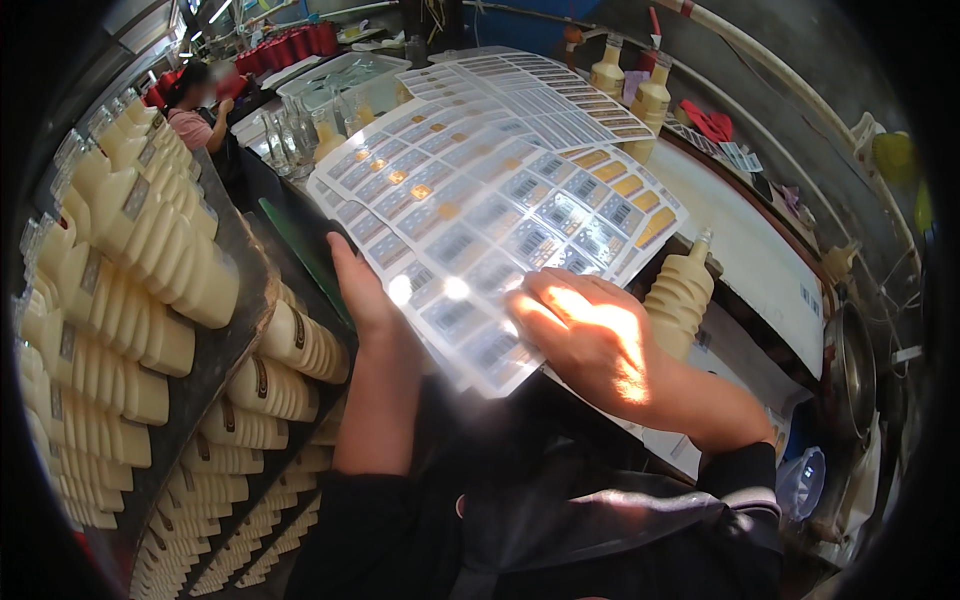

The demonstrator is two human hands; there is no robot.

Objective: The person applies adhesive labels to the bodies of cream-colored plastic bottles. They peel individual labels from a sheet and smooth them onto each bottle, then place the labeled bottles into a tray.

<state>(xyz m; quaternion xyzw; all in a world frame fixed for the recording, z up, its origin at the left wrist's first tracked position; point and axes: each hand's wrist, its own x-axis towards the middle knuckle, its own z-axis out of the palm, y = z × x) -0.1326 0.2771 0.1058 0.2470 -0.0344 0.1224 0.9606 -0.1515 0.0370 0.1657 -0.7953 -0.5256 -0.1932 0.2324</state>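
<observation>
In front of me is a glossy label sheet [480,250] printed with rows of small silver-grey and gold labels, catching bright glare. At least one more sheet lies beneath it, showing along the edges. My left hand [362,290] holds the sheets at their left edge, thumb up and the other fingers hidden underneath. My right hand [590,325] is closed over the near right part of the sheet, fingers curled against its surface. Just right of that hand stands a cream ribbed bottle [680,300] with a clear neck.
Many cream ribbed bottles [165,250] fill racks at my left. More label sheets [540,90] lie beyond my hands. Clear glass bottles [285,135] stand at the far left near a seated person [195,115]. Two cream bottles [650,95] and a red cloth [707,122] are far right.
</observation>
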